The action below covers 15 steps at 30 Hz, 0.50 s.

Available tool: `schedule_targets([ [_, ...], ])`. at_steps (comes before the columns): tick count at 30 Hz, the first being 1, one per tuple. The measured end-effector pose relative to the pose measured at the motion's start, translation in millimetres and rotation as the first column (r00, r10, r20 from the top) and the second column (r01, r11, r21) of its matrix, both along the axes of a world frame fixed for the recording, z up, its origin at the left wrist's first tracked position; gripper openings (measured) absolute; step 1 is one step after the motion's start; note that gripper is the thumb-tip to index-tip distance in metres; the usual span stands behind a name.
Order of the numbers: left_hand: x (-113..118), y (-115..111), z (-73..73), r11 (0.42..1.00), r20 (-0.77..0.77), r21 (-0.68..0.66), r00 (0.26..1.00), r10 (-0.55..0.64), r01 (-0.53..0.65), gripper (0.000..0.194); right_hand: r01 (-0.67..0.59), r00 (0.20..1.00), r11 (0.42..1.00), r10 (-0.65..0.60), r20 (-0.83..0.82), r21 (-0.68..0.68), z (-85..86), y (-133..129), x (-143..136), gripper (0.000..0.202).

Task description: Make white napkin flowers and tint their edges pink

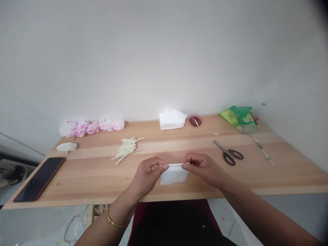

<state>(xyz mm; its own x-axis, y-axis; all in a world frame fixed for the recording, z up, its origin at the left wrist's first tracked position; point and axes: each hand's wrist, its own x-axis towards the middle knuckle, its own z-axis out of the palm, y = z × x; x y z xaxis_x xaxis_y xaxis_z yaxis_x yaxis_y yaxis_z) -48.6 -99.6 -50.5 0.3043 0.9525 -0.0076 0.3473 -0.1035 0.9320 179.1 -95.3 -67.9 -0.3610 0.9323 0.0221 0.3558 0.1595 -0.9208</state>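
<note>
A white paper sheet (174, 175) hangs between my hands near the table's front edge, its top edge folded into a narrow strip. My left hand (151, 172) pinches the upper left corner between thumb and fingers. At the upper right corner, my right hand (201, 167) pinches the same sheet. Behind the hands, to the left, lies a loose pile of cream-coloured strips (126, 147). Black-handled scissors (227, 153) rest partly open to the right of my right hand. A stack of white tissues (172, 119) sits by the wall.
Pink-and-white paper puffs (92, 127) line the back left of the wooden table (102, 184). A white folded piece (67, 147) and a phone (39, 178) lie at left. A small dark red container (195, 120), a green bag (241, 118) and a stick (262, 149) are at right.
</note>
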Motion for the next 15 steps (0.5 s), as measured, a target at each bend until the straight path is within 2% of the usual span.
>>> schedule_targets([
  [3, -1.1, 7.7, 4.2, 0.977, -0.028, 0.202, 0.998, -0.059, 0.064, 0.018, -0.027, 0.999, 0.986, 0.024, 0.023, 0.163, 11.4, 6.6, 1.0, 0.016],
  [5, -2.1, 15.2, 7.6, 0.934, -0.073, 0.348, 0.996, -0.055, 0.077, 0.016, -0.024, 0.999, 0.95, 0.011, 0.045, 0.311, 19.4, 12.4, 1.8, 0.014],
  [7, -3.5, 22.0, 10.0, 0.862, -0.143, 0.501, 0.99, -0.005, 0.077, 0.014, -0.001, 0.996, 0.884, -0.042, 0.082, 0.467, 24.4, 17.6, 3.0, 0.014],
  [9, -5.6, 25.7, 8.8, 0.762, -0.209, 0.641, 0.977, 0.051, 0.097, 0.016, 0.015, 0.988, 0.807, -0.101, 0.113, 0.59, 23.3, 20.1, 4.8, 0.014],
  [10, -6.7, 25.6, 6.1, 0.714, -0.237, 0.691, 0.969, 0.071, 0.116, 0.017, 0.016, 0.985, 0.777, -0.12, 0.123, 0.63, 19.7, 20.0, 5.8, 0.014],
  [12, -8.6, 21.4, -4.1, 0.651, -0.287, 0.742, 0.953, 0.097, 0.158, 0.019, -0.006, 0.981, 0.754, -0.124, 0.152, 0.657, 6.1, 16.7, 7.8, 0.014],
  [13, -9.3, 17.4, -11.2, 0.639, -0.313, 0.748, 0.944, 0.105, 0.177, 0.019, -0.03, 0.978, 0.759, -0.112, 0.175, 0.651, -3.1, 13.7, 8.7, 0.014],
  [15, -9.8, 6.9, -27.2, 0.655, -0.373, 0.725, 0.921, 0.114, 0.213, 0.015, -0.11, 0.968, 0.791, -0.051, 0.245, 0.601, -23.3, 5.6, 9.5, 0.017],
])
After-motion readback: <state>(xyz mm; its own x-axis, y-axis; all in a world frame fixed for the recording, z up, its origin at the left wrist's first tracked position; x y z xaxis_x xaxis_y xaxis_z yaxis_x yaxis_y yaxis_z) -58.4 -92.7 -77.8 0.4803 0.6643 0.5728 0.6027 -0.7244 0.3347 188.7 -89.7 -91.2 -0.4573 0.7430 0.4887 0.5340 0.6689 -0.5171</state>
